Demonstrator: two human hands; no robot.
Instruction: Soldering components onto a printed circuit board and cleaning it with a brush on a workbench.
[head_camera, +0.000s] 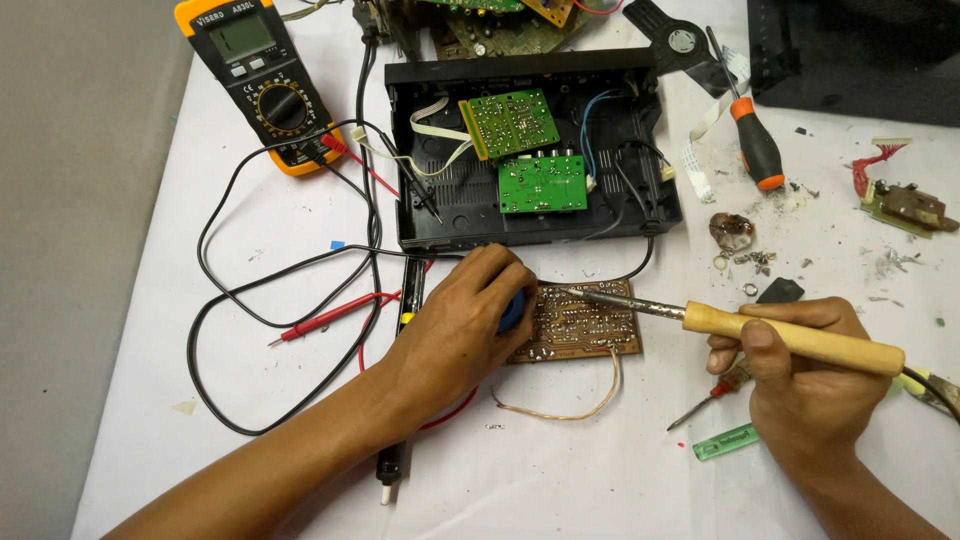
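Observation:
My left hand (462, 325) rests on the left edge of a brown circuit board (580, 325) lying solder side up, fingers curled around a blue part (512, 312) at that edge. My right hand (800, 385) grips the wooden handle of a soldering iron (790, 335). Its metal tip (592, 296) touches the board near the top edge. A thin bare wire (570, 410) loops from the board toward me.
An open black case (430, 215) with two green boards (525, 150) sits behind. A yellow multimeter (262, 85) with red and black probe leads (330, 312) lies left. An orange-handled screwdriver (755, 150), screws, a black pen-like tool (395, 455) and a green strip (725, 440) lie around.

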